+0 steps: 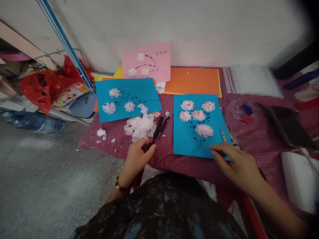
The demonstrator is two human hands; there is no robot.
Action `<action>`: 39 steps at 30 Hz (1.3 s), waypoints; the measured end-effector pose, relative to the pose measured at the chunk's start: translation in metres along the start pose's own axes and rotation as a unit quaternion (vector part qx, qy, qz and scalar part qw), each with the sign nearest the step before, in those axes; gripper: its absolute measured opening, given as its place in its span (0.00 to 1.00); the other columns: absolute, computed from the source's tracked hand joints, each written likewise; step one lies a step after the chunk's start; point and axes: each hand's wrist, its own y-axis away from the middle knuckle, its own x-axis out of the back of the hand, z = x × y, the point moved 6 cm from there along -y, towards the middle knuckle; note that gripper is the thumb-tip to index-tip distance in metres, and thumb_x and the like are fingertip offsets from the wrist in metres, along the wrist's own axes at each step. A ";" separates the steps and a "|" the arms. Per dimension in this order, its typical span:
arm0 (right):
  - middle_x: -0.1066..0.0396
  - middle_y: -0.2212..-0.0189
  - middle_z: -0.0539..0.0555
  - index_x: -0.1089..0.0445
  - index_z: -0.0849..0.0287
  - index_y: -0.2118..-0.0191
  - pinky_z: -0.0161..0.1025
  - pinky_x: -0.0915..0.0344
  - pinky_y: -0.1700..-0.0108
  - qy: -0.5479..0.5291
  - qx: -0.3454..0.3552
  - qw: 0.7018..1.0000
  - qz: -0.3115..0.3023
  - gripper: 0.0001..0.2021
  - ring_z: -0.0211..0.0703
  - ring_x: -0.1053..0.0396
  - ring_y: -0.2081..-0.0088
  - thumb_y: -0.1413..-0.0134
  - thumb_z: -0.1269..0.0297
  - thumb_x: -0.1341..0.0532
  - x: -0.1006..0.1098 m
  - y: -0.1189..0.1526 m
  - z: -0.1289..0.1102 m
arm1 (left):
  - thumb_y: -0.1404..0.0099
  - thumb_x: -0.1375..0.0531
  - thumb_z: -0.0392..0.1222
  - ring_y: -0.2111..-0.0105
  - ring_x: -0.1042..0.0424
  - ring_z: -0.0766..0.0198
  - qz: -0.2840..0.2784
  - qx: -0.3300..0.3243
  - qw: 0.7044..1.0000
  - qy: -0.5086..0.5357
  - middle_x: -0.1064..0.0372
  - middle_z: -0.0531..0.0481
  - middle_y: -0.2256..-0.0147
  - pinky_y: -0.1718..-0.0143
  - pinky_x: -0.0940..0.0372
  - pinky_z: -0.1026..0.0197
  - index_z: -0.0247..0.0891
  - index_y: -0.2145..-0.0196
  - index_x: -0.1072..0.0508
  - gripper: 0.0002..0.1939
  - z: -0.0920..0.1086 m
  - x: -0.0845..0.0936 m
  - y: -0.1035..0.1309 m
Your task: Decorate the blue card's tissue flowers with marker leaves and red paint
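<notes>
My left hand is closed around the lower end of a black pen. A second, thinner pen lies beside it. Just beyond that hand is a heap of torn white paper. Over the lower right corner of a blue card, my right hand has thumb and forefinger nearly together; anything between them is too small to make out. Raised pink-and-white paper flowers sit on this card, with drawn dark stems. Close to the right fingers are a pale pointed piece and what looks like scissors.
Another blue flower card lies behind the paper heap. A pink flower card leans on the wall, near orange sheets. Clear plastic sleeves, a plastic dish and a dark phone-like slab are at right. A red bag is left.
</notes>
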 end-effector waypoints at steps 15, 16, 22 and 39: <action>0.24 0.69 0.54 0.28 0.58 0.62 0.39 0.40 0.68 0.022 -0.001 0.978 -0.209 0.11 0.45 0.28 0.69 0.37 0.61 0.46 -0.073 -0.090 -0.054 | 0.41 0.40 0.44 0.78 0.46 0.69 0.089 0.035 0.982 0.165 0.45 0.57 0.79 0.76 0.49 0.63 0.40 0.75 0.38 0.11 -0.019 0.012 -0.018; 0.24 0.69 0.56 0.28 0.59 0.62 0.39 0.40 0.68 0.050 0.000 0.973 -0.225 0.11 0.46 0.28 0.68 0.37 0.60 0.46 -0.082 -0.096 -0.059 | 0.41 0.40 0.44 0.78 0.45 0.69 0.092 0.037 0.981 0.165 0.44 0.56 0.78 0.76 0.49 0.63 0.40 0.75 0.37 0.10 -0.026 0.015 -0.017; 0.24 0.64 0.58 0.29 0.60 0.55 0.41 0.38 0.66 0.096 -0.013 0.964 -0.247 0.13 0.50 0.27 0.64 0.38 0.59 0.46 -0.109 -0.113 -0.081 | 0.40 0.41 0.42 0.78 0.38 0.68 0.115 0.056 0.972 0.199 0.38 0.55 0.76 0.76 0.43 0.63 0.39 0.59 0.28 0.11 -0.057 0.026 -0.015; 0.31 0.77 0.56 0.35 0.59 0.76 0.39 0.43 0.71 0.031 -0.094 0.957 -0.271 0.16 0.43 0.33 0.73 0.41 0.56 0.43 -0.129 -0.126 -0.078 | 0.47 0.32 0.40 0.74 0.36 0.70 0.111 0.001 0.956 0.270 0.34 0.56 0.72 0.72 0.40 0.66 0.39 0.62 0.29 0.15 -0.072 0.012 -0.012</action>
